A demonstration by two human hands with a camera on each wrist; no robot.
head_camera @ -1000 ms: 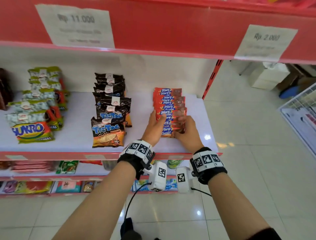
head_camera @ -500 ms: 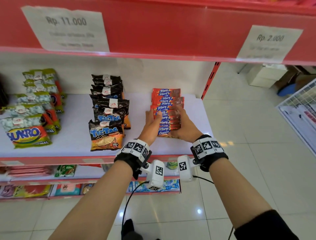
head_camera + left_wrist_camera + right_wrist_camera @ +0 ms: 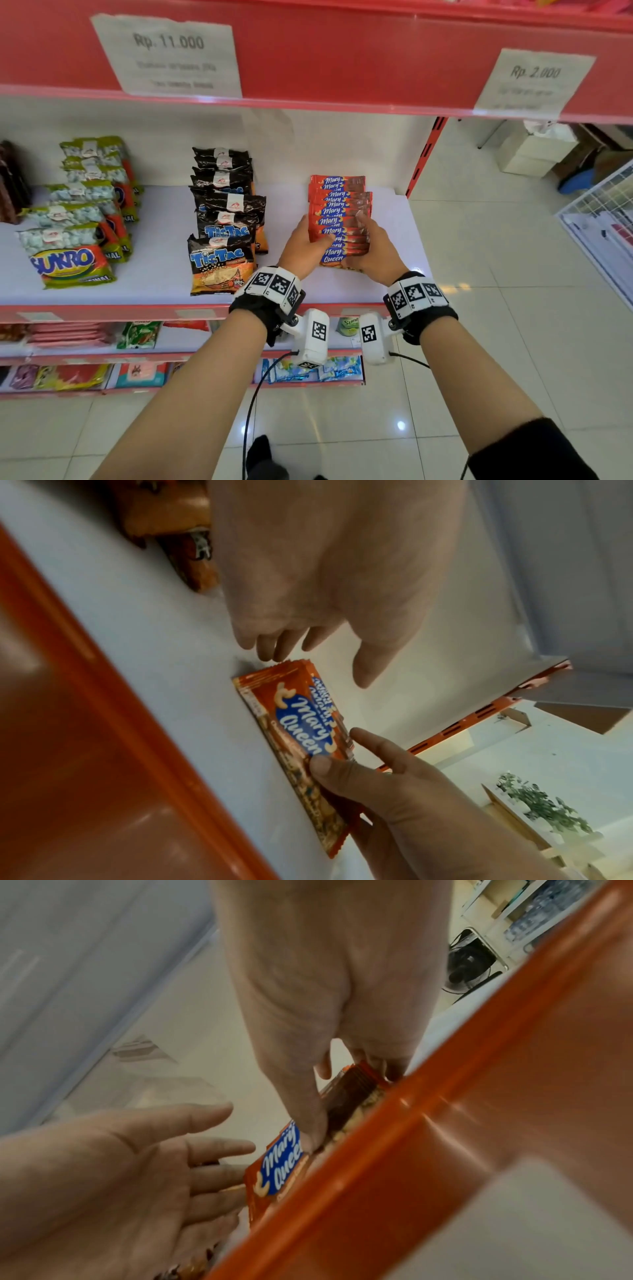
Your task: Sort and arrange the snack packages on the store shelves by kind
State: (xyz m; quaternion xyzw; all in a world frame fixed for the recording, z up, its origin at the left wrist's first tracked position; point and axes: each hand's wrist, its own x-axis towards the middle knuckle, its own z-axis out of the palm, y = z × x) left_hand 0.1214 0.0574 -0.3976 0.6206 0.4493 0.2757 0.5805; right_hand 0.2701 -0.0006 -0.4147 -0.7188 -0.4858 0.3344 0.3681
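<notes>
Three kinds already lie in separate rows on the shelf. At 3 o'clock, the left hand, fingers straight, and the right hand, pinching the front pack, square the Mary Queen row; little seems left.

On the shelf three rows of packets ran front to back: peanut packets at the left; chip bags in the middle; wafer bars at the right; the left hand and right hand flanked the bars' front end.
</notes>
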